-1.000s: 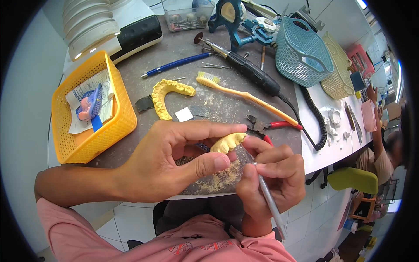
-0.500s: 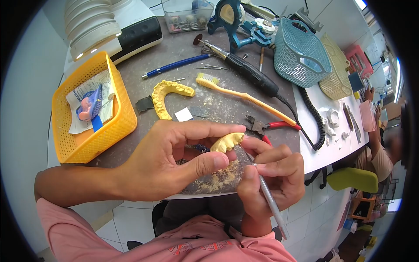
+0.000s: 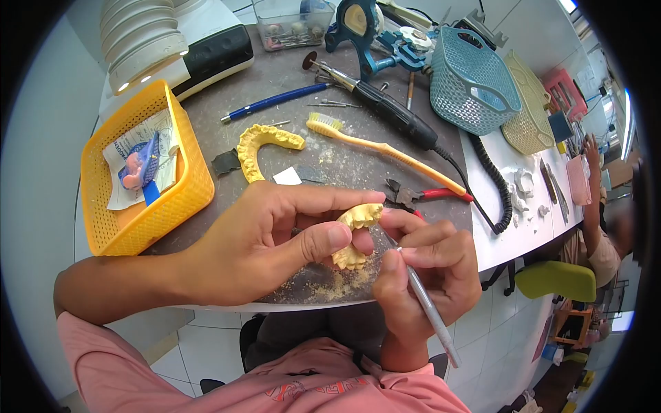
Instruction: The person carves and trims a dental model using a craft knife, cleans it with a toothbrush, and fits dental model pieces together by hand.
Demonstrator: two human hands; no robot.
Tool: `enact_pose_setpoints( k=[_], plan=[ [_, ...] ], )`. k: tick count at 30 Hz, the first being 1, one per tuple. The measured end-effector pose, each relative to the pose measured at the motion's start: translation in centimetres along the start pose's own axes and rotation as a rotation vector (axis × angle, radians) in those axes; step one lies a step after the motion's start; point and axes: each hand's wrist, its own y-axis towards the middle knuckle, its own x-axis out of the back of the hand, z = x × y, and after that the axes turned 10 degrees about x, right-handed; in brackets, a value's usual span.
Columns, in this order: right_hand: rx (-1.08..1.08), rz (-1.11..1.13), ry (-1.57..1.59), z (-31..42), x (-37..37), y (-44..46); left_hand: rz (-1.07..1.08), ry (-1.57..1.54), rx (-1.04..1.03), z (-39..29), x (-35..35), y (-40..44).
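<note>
My left hand (image 3: 258, 237) holds the tooth model (image 3: 363, 215). At its four o'clock, my right hand (image 3: 444, 275) holds the tool (image 3: 430, 311); I should press lightly.

Head view: from above the pink fabric shirt (image 3: 227, 385), facing forward and steeply down
Bare left hand (image 3: 255, 241), bare right hand (image 3: 434, 282): close, central
Flat grey worktop (image 3: 282, 72): just beyond the shirt
White tiled floor (image 3: 482, 344): right, farther below

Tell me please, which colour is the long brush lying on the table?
The brush has an orange handle and pale yellow bristles, clearest in the head view.
</note>
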Motion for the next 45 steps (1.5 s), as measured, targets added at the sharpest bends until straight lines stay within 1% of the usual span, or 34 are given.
enact_pose_setpoints(
  k=[5, 7, 11, 13, 20, 22, 26, 28, 29, 31, 32, 33, 35, 37, 39, 40, 41, 43, 44, 45],
  plan=[
    [-0.009, 0.01, -0.002, -0.1, 0.1, 0.0, 0.011, 0.024, 0.032, -0.2, 0.1, 0.1],
    [-0.007, -0.008, 0.021, -0.2, 0.1, 0.0, 0.012, -0.025, 0.064, -0.2, 0.2, 0.2],
    [0.005, -0.017, 0.049, -0.2, 0.1, 0.0, 0.03, -0.008, 0.039, -0.1, 0.4, 0.3],
    [-0.019, -0.045, 0.113, 0.0, 0.1, 0.1, 0.026, -0.022, 0.024, -0.2, 0.4, 0.3],
    [-0.005, 0.013, 0.022, -0.1, 0.2, 0.0, 0.012, -0.007, 0.037, -0.3, 0.2, 0.3],
    [-0.012, -0.06, 0.102, -0.2, 0.1, -0.1, 0.015, -0.019, 0.05, -0.2, 0.3, 0.2],
    [-0.053, -0.139, 0.048, 1.0, 0.7, -0.5, 0.015, -0.057, 0.017, -0.3, -0.1, 0.1],
    [-0.112, -0.004, -0.255, 2.0, 2.4, -1.0, -0.038, 0.041, -0.06, 0.1, -0.3, -0.1],
    [-0.127, 0.006, -0.262, 2.4, 3.2, -1.1, -0.036, 0.023, -0.053, 0.3, -0.4, -0.2],
    [-0.036, 0.301, -0.563, 2.9, 4.4, -1.2, -0.065, -0.04, -0.061, 0.5, -0.5, 0.0],
    [-0.015, 0.286, -0.645, 2.9, 4.3, -1.6, -0.047, -0.043, -0.054, 0.4, -0.3, 0.1],
    [-0.013, 0.294, -0.648, 3.0, 4.5, -2.1, -0.047, -0.05, -0.059, 0.2, -0.2, 0.1],
    [-0.007, 0.362, -0.801, 3.3, 5.0, -3.1, -0.057, -0.052, -0.031, 0.1, -0.1, 0.1],
    [0.011, 0.37, -0.791, 3.6, 6.1, -3.9, -0.051, -0.1, -0.03, 0.2, -0.1, 0.2],
    [0.05, 0.364, -0.644, 3.9, 7.0, -4.0, -0.049, -0.146, -0.036, 0.4, 0.1, 0.3],
    [0.051, 0.294, -0.542, 3.9, 6.9, -3.8, -0.05, -0.142, -0.047, 0.5, 0.3, 0.3],
    [0.062, 0.302, -0.539, 3.8, 6.9, -3.3, -0.05, -0.138, -0.057, 0.6, 0.4, 0.3],
    [0.134, 0.178, -0.388, 3.4, 7.0, -1.7, -0.064, -0.157, -0.06, 0.7, 0.4, 0.2],
    [0.099, 0.225, -0.372, 3.5, 6.6, -0.4, -0.072, -0.175, -0.054, 0.6, 0.3, 0.1],
    [0.075, 0.319, -0.381, 3.0, 6.5, 1.3, -0.077, -0.173, -0.065, 0.8, 0.3, 0.1]
  ],
)
